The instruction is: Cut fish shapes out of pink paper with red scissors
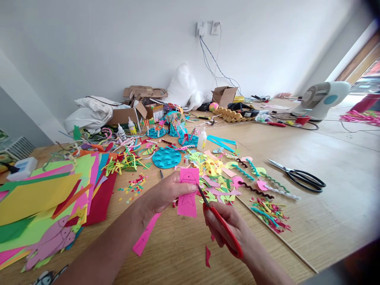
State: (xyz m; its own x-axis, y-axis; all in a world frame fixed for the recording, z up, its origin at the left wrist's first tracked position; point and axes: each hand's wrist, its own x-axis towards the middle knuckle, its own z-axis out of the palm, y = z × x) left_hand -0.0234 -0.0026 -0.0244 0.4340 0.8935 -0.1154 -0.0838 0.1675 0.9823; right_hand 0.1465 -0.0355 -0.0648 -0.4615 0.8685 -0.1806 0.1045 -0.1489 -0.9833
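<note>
Between the thumb and fingers of my left hand is a pink paper piece with a fish outline drawn on it in dark lines. My right hand grips red-handled scissors, whose blade tips meet the paper's right edge. Whether the blades are parted is hard to make out. Below the scissors a red paper scrap shows over the wooden table. A pink paper strip lies under my left forearm.
Colored paper sheets and cut-out fish lie left. Paper scraps, a blue scalloped disc and a glue bottle are ahead. Black-handled scissors, a thin wooden stick and a white fan are right.
</note>
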